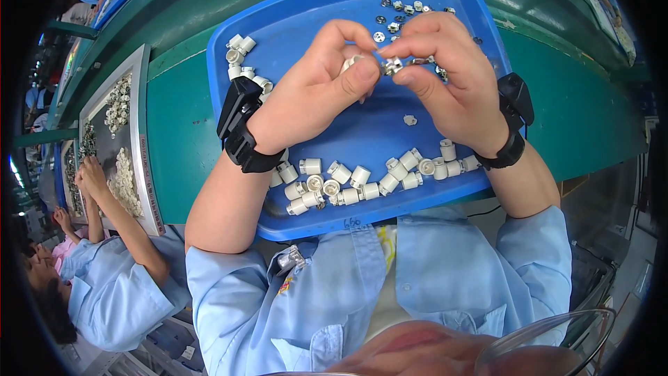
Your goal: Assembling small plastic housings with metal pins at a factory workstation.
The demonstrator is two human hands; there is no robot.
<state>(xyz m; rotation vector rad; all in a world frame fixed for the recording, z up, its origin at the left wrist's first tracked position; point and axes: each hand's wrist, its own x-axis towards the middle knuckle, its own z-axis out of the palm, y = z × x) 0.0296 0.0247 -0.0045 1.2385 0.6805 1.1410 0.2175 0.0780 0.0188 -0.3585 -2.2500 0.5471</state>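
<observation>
Over the blue tray (pixel 271 225), my two hands are raised close together. My left hand (pixel 320 87) is closed around a white cylindrical part (pixel 351 63), mostly hidden by the fingers. Thumb and forefinger of my right hand (pixel 445 63) pinch a small metal-and-white piece (pixel 393 65), held just beside the left fingertips. Whether the two pieces touch, I cannot tell. Several white cylindrical parts (pixel 360 176) lie along the tray's near edge, and more (pixel 235 57) at its left side. Small metal pieces (pixel 379 37) are scattered in the far right part, beyond my right hand.
A small white piece (pixel 410 120) lies alone mid-tray. The tray rests on a green table (pixel 177 118). To the left stands a metal-framed tray (pixel 142 146) with piles of small parts, where a co-worker's hands (pixel 90 177) are at work. Black devices (pixel 240 115) are strapped on my wrists.
</observation>
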